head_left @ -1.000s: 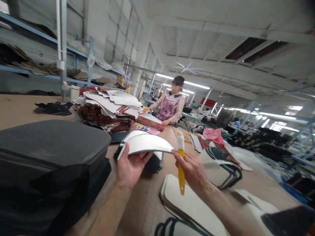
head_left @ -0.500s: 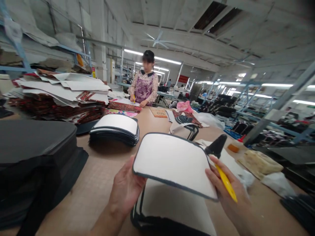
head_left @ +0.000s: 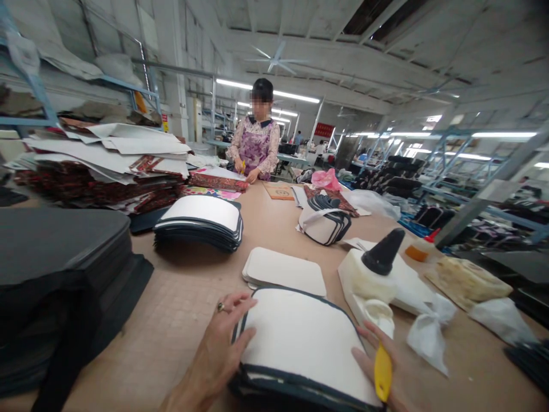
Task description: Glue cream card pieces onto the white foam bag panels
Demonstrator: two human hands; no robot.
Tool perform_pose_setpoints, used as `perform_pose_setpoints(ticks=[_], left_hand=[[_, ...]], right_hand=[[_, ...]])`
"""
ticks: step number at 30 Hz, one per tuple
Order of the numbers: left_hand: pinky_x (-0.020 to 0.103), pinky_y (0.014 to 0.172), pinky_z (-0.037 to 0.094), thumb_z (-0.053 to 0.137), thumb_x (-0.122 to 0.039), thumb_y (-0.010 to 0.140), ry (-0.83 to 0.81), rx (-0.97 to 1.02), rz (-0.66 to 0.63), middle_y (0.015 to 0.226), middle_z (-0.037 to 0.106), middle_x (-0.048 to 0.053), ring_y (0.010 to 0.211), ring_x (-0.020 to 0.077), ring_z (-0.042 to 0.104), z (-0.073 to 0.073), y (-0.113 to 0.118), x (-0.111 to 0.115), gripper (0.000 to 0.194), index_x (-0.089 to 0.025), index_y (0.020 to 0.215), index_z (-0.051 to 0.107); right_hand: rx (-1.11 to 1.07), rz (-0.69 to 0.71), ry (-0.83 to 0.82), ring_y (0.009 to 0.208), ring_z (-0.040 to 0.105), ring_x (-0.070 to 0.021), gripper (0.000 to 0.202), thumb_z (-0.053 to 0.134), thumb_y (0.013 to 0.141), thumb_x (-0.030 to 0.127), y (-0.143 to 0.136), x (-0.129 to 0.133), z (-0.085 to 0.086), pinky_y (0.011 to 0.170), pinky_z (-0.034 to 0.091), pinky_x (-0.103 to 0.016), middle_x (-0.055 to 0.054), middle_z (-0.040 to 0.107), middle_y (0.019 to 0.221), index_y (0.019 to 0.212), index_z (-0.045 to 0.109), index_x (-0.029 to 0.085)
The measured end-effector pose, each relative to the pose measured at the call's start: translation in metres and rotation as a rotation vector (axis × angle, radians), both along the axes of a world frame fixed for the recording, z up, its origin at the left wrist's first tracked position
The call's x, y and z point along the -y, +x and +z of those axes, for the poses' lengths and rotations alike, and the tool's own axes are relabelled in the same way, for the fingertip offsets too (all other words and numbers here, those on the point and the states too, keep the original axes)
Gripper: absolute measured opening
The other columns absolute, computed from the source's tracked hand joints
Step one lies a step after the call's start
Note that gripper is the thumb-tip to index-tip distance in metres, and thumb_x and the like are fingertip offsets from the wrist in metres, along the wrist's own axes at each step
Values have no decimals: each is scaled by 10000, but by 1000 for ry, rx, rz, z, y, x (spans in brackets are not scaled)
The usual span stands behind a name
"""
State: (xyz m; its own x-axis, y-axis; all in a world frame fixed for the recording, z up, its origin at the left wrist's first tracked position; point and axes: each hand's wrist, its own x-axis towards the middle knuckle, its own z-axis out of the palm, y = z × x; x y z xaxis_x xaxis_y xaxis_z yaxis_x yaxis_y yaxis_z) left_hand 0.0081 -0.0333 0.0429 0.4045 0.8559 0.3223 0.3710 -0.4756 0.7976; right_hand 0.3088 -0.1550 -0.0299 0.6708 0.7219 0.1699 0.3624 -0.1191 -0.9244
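Note:
A white panel with a dark border (head_left: 306, 340) lies on top of a stack of similar dark-edged panels in front of me. My left hand (head_left: 225, 337) rests at its left edge, thumb and fingers apart and touching the panel. At the right edge my right hand (head_left: 381, 366) touches the panel with its fingers. A yellow-handled tool (head_left: 383, 372) is held in that hand, its working end hidden. Just behind the stack lies a small pile of plain white panels (head_left: 285, 272).
Another panel stack (head_left: 199, 214) stands left of centre, with black layered pieces (head_left: 64, 240) nearer left. At right are a white container with a black cone-shaped top (head_left: 381, 254) and a red-tipped bottle (head_left: 420, 249). A co-worker (head_left: 255, 143) stands across the table.
The white panel has come down from the air onto the stack. Both hands have lowered with it, and the left fingers have loosened. The plain white pile and container now show fully.

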Motion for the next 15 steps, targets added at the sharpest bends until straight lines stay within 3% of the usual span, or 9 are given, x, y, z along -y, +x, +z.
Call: perform_pose_setpoints(ticks=[3,6,11,15], left_hand=[[414,1008,353,495,-134,791,93,-103,-295,1249,541,70,1191,255,416,12,22,11,366,-247,1122,605],[426,992,343,538,-122,764,114,-249,-451,1275,531,30,1183,266,395,10,40,17,397,-281,1126,578],[400,848,383,616,-170,703,197,-400,-486,1236,559,24,1059,285,444,-9,48,15,385,-284,1068,571],[357,761,381,690,-400,657,286,-346,-449,1168,580,52,969,285,470,-10,48,6,429,-286,1054,575]], right_hand=[[22,16,-27,1037,591,-266,505,679,621,442,-3,1,4,862,500,-334,-59,662,1019,1059,550,227],[122,-24,-107,971,620,-292,505,671,595,477,-7,4,10,824,517,-370,-55,678,966,1037,581,249],[237,-216,-121,677,658,-290,562,603,616,573,11,19,37,524,534,-374,-52,683,846,1126,559,339],[172,-276,-91,461,570,-182,629,467,722,617,49,35,79,476,482,-321,-36,669,742,1242,476,263]])
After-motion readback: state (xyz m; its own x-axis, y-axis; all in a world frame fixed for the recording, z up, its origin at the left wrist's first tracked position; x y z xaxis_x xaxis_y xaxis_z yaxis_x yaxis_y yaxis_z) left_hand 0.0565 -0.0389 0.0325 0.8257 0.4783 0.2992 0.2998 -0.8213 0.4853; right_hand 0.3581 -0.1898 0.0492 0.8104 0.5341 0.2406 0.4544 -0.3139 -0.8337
